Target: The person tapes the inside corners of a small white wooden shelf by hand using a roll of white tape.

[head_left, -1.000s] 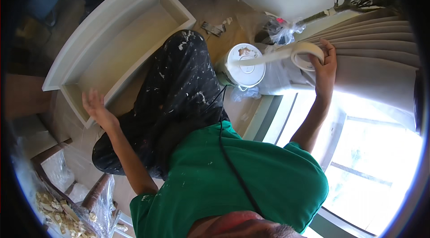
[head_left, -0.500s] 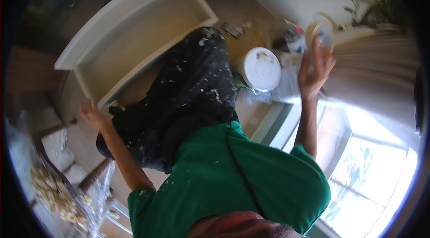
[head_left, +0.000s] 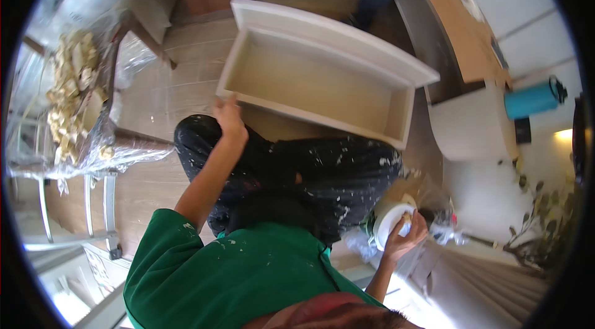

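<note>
Hands wide apart: left hand [head_left: 232, 124] at pale open box's [head_left: 316, 81] near-left corner, right hand [head_left: 406, 239] at white bucket [head_left: 385, 223], both grips unclear | box ahead, between hands | risk: right knee [head_left: 383, 160], close to it, might shove box if leg shifts | plastic-draped furniture [head_left: 127, 155] left of left hand, leafy plant [head_left: 545, 208] right of right, limiting reach

Smooth, matt pale box [head_left: 310, 75]; white-flecked dark cloth trousers [head_left: 347, 168]; glossy clear plastic sheeting [head_left: 145, 154]; wood-grained floor [head_left: 142, 202].

Green short-sleeved shirt [head_left: 242, 276], speckled white; black trousers [head_left: 328, 168] with white splotches.
</note>
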Demonstrator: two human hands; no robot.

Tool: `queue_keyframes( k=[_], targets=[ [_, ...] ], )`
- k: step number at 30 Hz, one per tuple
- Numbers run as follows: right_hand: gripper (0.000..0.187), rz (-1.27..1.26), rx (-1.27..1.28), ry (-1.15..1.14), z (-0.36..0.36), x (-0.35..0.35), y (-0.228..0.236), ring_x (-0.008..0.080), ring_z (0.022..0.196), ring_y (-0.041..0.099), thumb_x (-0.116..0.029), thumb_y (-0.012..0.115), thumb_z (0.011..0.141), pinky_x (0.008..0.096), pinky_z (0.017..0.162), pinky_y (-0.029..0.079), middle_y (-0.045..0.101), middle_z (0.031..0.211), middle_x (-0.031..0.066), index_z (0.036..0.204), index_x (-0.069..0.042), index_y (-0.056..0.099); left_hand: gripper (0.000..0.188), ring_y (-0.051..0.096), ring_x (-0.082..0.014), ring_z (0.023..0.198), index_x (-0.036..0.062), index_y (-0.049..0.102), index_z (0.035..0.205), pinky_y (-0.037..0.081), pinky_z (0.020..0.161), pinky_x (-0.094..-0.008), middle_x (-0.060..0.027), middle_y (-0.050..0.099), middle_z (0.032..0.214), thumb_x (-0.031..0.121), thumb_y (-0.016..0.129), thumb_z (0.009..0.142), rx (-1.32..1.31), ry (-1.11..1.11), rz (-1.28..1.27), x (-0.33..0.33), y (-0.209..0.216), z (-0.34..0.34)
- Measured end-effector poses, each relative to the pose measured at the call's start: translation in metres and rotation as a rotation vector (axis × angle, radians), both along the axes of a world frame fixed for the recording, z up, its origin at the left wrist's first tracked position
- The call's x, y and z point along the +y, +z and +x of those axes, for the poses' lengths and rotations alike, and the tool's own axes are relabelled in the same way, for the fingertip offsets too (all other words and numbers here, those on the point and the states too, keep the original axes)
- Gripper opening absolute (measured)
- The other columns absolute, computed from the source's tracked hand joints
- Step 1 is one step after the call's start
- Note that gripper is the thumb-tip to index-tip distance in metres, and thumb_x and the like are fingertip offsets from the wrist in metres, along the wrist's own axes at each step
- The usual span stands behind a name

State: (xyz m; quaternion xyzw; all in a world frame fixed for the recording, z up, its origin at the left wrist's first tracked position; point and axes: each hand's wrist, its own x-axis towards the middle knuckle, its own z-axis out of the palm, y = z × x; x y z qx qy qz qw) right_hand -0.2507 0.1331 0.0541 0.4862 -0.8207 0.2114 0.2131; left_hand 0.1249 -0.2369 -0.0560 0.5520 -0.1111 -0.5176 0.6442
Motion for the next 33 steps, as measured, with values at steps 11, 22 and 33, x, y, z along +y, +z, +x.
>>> queue_keyframes(
  k=[11,22,33],
  targets=[
    [0.067,-0.015,-0.020,0.820,0.038,-0.403,0.048,0.0381,0.122,0.051,-0.015,0.081,0.080,0.0464,0.105,0.041,0.056,0.132,0.0185,0.140,-0.004,0.054,0.098,0.044,-0.0298,0.131,0.0128,0.029,0.147,0.042,0.096,-0.0561,-0.0064,0.042,0.150,0.033,0.090,0.073,0.261,-0.078,0.421,-0.038,-0.037,-0.019],
    [0.050,0.459,0.074,0.742,0.068,-0.573,0.006,0.0427,0.081,0.068,-0.051,0.081,0.076,0.0511,0.073,0.053,0.069,0.079,0.0211,0.086,-0.004,0.066,0.079,0.054,-0.0283,0.111,0.0133,0.026,0.138,0.046,0.073,-0.0532,-0.0112,0.047,0.133,0.014,0.078,0.078,0.293,-0.113,0.369,-0.044,-0.068,-0.020],
    [0.053,0.381,-0.014,0.873,0.104,-0.558,0.072,0.0402,0.068,0.064,-0.052,0.081,0.076,0.0480,0.063,0.048,0.062,0.067,0.0187,0.075,-0.003,0.060,0.058,0.059,-0.0229,0.098,0.0208,0.036,0.132,0.051,0.069,-0.0456,-0.0064,0.055,0.114,0.001,0.061,0.083,0.250,-0.061,0.054,-0.021,0.002,0.031]
  ],
)
